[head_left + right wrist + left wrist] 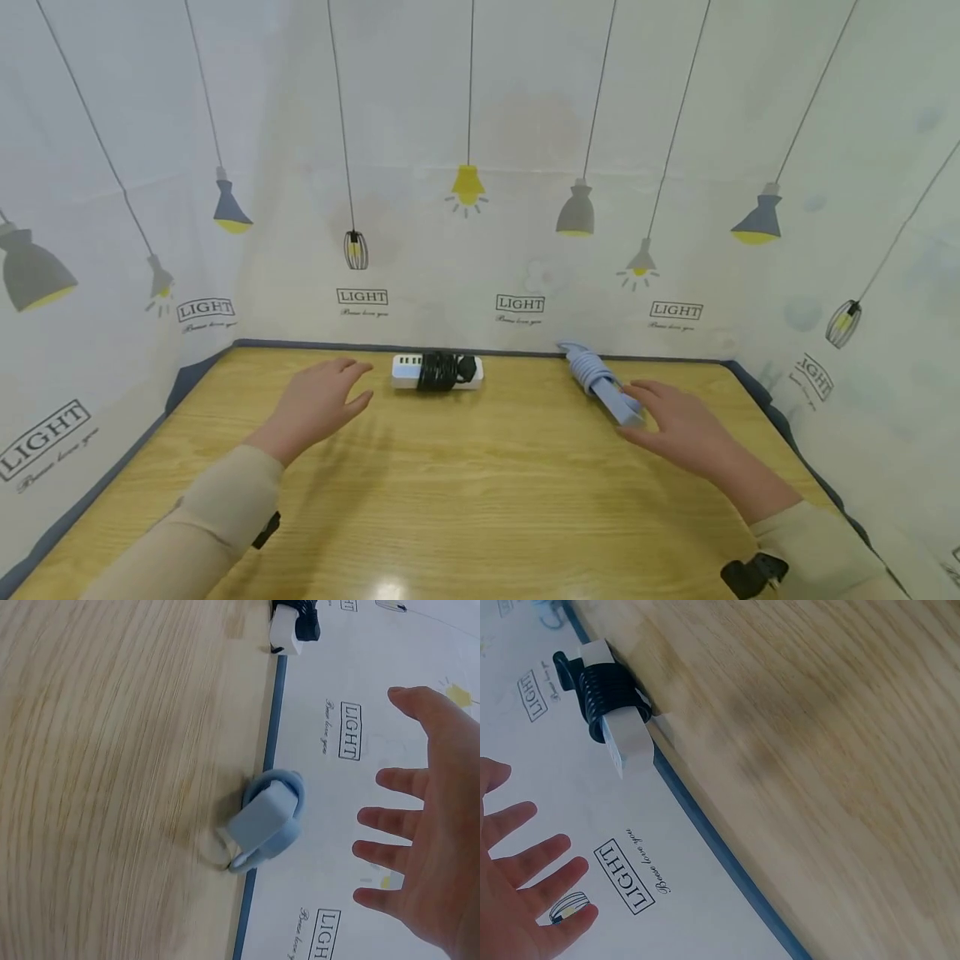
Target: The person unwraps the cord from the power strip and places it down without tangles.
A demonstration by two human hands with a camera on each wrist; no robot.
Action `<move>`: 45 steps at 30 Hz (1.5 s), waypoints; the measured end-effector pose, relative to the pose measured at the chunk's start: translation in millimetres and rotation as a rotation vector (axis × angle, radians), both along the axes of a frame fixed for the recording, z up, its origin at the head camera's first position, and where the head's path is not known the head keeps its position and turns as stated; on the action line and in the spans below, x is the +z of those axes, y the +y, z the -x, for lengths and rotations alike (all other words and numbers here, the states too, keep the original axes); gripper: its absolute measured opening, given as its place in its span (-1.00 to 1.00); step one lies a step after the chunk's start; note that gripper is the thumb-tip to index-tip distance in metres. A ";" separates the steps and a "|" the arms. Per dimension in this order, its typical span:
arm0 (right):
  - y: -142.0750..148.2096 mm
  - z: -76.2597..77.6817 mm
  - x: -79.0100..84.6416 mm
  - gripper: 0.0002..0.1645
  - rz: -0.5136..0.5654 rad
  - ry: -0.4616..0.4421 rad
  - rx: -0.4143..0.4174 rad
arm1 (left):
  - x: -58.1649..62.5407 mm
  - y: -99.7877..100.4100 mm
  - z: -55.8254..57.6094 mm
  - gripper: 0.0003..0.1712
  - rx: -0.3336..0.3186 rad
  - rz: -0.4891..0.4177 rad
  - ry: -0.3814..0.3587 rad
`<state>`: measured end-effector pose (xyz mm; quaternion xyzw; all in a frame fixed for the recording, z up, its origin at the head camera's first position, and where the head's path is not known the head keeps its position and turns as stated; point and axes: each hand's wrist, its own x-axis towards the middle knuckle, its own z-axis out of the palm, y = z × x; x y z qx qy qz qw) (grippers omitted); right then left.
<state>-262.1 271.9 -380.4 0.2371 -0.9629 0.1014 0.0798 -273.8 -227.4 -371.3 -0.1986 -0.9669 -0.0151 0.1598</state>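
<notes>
A white power strip [405,373] with its black cord [437,372] wound round the middle lies at the table's back edge. My left hand [318,404] hovers to its left, fingers spread, holding nothing; the left wrist view shows the same open fingers [547,889]. Farther right, a light blue power strip [617,402] wrapped in its own blue cord [587,367] lies slanted near the back edge. My right hand [678,425] is beside its near end, overlapping it slightly in the head view. In the right wrist view the fingers [390,823] are extended and apart from the blue strip.
The wooden table [480,475] has a dark blue edge [517,353] along the back. White cloth walls [420,125] printed with hanging lamps stand behind and on both sides. Dark straps [753,575] sit at the wrists.
</notes>
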 end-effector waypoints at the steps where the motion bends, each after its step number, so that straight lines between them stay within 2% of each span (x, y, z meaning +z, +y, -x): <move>1: -2.6 0.9 0.3 -0.15 0.001 -0.002 0.003 | -0.3 1.1 2.2 -0.49 0.003 -0.001 -0.007; 7: -19.3 5.9 2.5 -0.21 0.020 0.009 0.014 | -0.6 9.2 15.7 -0.48 -0.005 0.000 -0.040; 13: -38.0 11.4 -3.9 -0.25 0.024 0.001 0.028 | -3.1 17.4 27.5 -0.47 -0.015 0.056 -0.089; 23: -58.9 20.6 -16.2 -0.26 0.116 -0.076 0.041 | -15.7 32.1 48.0 -0.42 -0.029 0.123 -0.141; 28: -69.2 25.1 -18.1 -0.27 0.121 -0.082 0.067 | -19.8 37.8 60.4 -0.41 -0.020 0.152 -0.177; 33: -80.1 31.5 -20.4 -0.30 0.165 -0.135 0.069 | -16.0 41.9 73.0 -0.36 0.008 0.122 -0.233; 38: -96.4 39.4 -25.5 -0.34 0.191 -0.186 0.068 | -8.6 44.6 78.7 -0.32 0.032 0.108 -0.297; 45: -118.8 47.0 -27.5 -0.35 0.195 -0.235 0.062 | -6.4 43.2 89.3 -0.22 0.031 0.106 -0.308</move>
